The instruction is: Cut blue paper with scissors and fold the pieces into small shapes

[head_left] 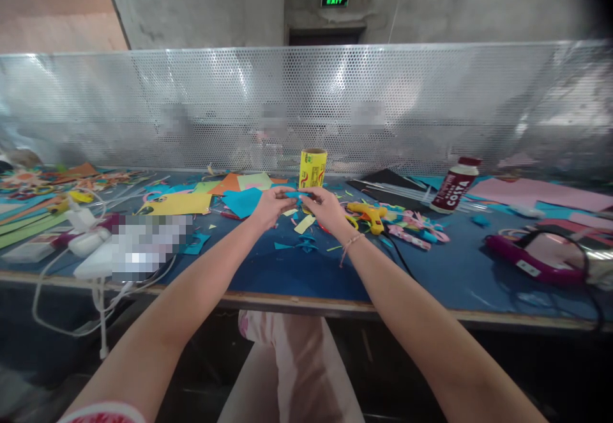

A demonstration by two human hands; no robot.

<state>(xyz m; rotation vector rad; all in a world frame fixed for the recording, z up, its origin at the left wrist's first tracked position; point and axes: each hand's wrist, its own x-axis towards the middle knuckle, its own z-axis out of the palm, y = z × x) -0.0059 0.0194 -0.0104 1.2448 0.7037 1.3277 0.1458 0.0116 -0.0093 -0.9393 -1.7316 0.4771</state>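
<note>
Both my arms reach out over the blue table top (287, 273). My left hand (271, 207) and my right hand (324, 208) meet at the table's middle, and both pinch a small blue piece of paper (297, 198) between their fingertips. A thin bracelet hangs at my right wrist. Just behind the hands stands a yellow roll (313, 167). Paper scraps lie under the hands: a pale yellow slip (304, 223) and small blue cuttings (306, 243).
Coloured paper sheets (179, 204) lie left of centre. A yellow glue gun (368, 215) with its black cord lies right of my hands. A dark Costa bottle (454, 186) stands further right. White chargers and cables (89, 244) sit at the left, a pink device (536, 253) at the right. A perforated metal screen (306, 103) backs the table.
</note>
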